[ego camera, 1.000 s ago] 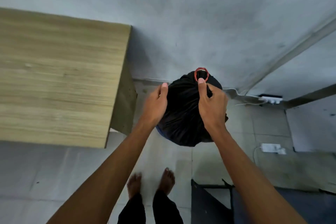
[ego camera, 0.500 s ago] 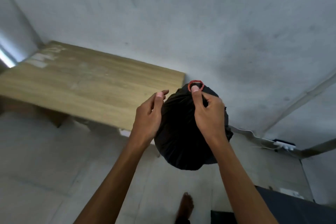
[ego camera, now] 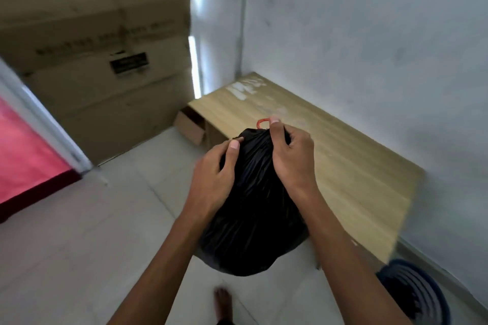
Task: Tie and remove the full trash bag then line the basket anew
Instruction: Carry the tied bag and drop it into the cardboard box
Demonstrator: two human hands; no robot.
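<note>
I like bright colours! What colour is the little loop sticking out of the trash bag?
Red, atop the black trash bag; head view.

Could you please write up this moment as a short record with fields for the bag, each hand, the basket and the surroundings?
bag: black trash bag, full, neck gathered, held above the floor
tie: red loop at the neck
left hand: fingers grip the bag's upper side
right hand: pinches the neck beside the loop
basket: dark ribbed basket, lower right, on the floor
surroundings: wooden table behind the bag, cardboard boxes at left
</note>
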